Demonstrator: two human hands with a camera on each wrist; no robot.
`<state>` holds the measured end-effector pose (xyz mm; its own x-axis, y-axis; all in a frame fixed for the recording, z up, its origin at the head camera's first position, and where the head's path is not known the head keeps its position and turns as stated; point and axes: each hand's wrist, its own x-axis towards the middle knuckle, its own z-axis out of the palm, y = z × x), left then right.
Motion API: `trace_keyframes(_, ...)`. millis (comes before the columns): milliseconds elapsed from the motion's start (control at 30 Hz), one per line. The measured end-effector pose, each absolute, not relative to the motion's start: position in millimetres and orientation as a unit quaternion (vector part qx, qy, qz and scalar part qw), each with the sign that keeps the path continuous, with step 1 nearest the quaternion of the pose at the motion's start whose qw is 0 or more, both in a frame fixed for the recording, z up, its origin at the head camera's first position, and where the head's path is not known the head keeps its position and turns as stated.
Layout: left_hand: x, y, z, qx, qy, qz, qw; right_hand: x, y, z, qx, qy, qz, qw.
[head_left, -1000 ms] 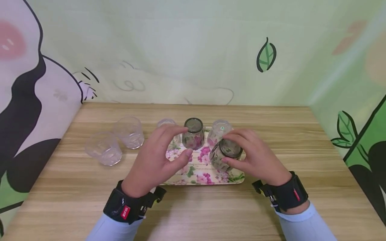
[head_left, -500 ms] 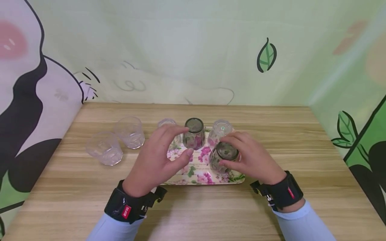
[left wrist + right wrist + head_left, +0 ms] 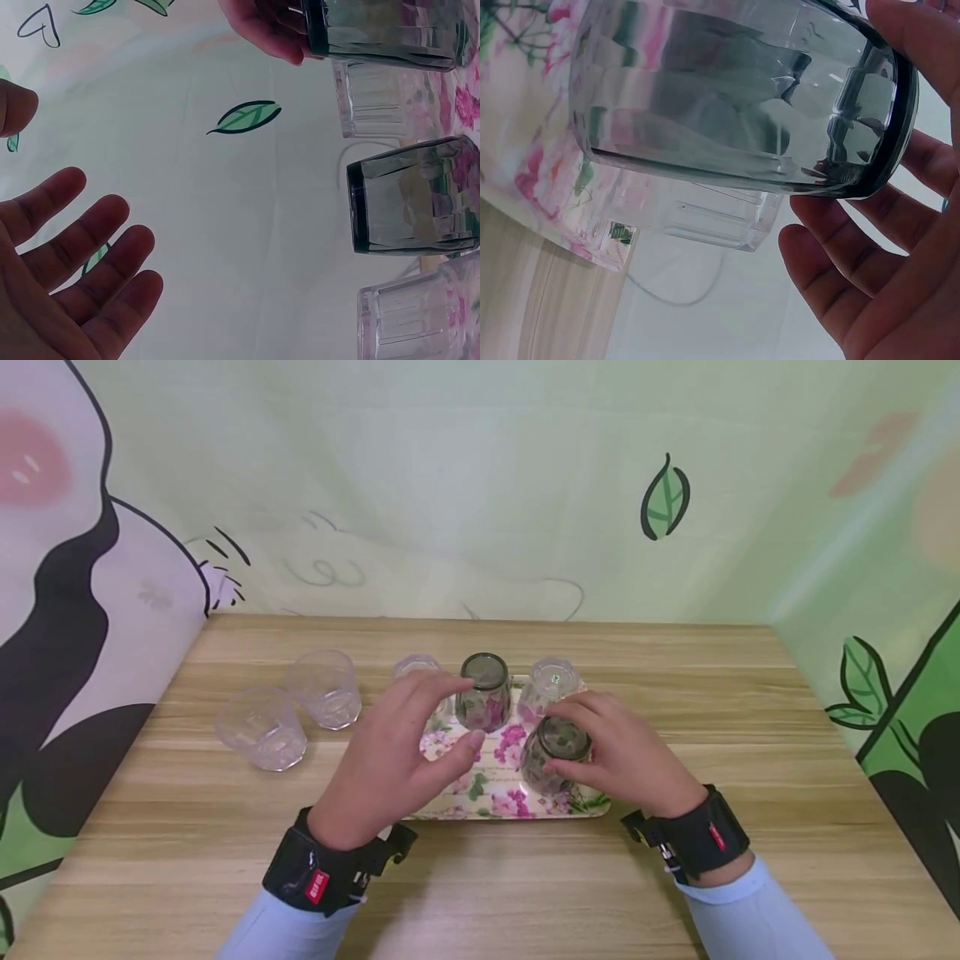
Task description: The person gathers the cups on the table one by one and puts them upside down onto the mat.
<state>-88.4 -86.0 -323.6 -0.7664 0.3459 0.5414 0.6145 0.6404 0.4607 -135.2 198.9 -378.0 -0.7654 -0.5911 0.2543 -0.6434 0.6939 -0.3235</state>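
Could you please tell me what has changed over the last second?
The right hand and the front dark glass it holds have shifted slightly left and down in the head view. Nothing was visibly taken hold of or let go. The left hand, the rear dark glass, the clear glasses and the floral tray stayed as they were.

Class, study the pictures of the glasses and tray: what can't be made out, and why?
Head: left part of the cream, flower-printed tray, behind the left hand.
Head: much of the leftmost clear glass on the tray, behind that hand.
Left wrist: one side of the smoky-grey glass held by the right hand, cut by the top edge.
Head: white marks on the left wrist's red tag, too small.
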Motion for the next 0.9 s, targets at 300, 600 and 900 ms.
trace_keyframes(300, -88.7, -86.1, -324.9, -0.269, -0.885, -0.325, 0.197, -135.2, 197.3, -380.8, 0.351, -0.913, 0.193, 0.072)
trace_keyframes(600, -88.9, -85.8, -325.6, -0.271, -0.884, -0.323, 0.202, -135.8, 197.0, -381.9, 0.334, -0.922, 0.192, 0.038)
trace_keyframes(900, -89.5, -85.4, -326.5, -0.271, -0.885, -0.322, 0.202, -136.0, 197.1, -381.2, 0.33, -0.922, 0.2, 0.035)
